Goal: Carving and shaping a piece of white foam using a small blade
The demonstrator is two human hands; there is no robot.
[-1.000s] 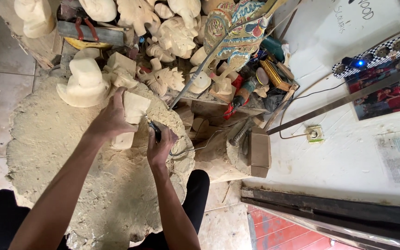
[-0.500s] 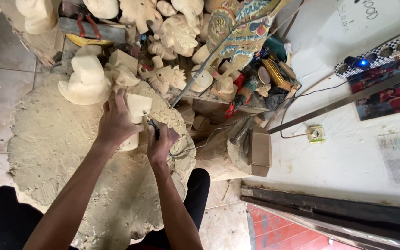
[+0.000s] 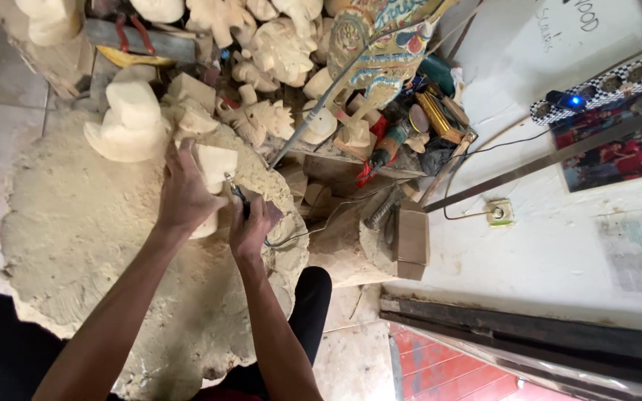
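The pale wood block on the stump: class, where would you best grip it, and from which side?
Grip the wood block across its broad flat sides, from the left, as the left hand does; the right hand works its right edge with a tool.

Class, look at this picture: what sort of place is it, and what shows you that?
Probably a woodcarver's workshop: a pale wood block held by the left hand, unfinished carved figures piled behind, and a sawdust-covered stump.

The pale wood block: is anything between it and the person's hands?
Nothing visible. The left hand lies directly on the block, and the right hand holds a thin tool whose tip meets the block's edge.
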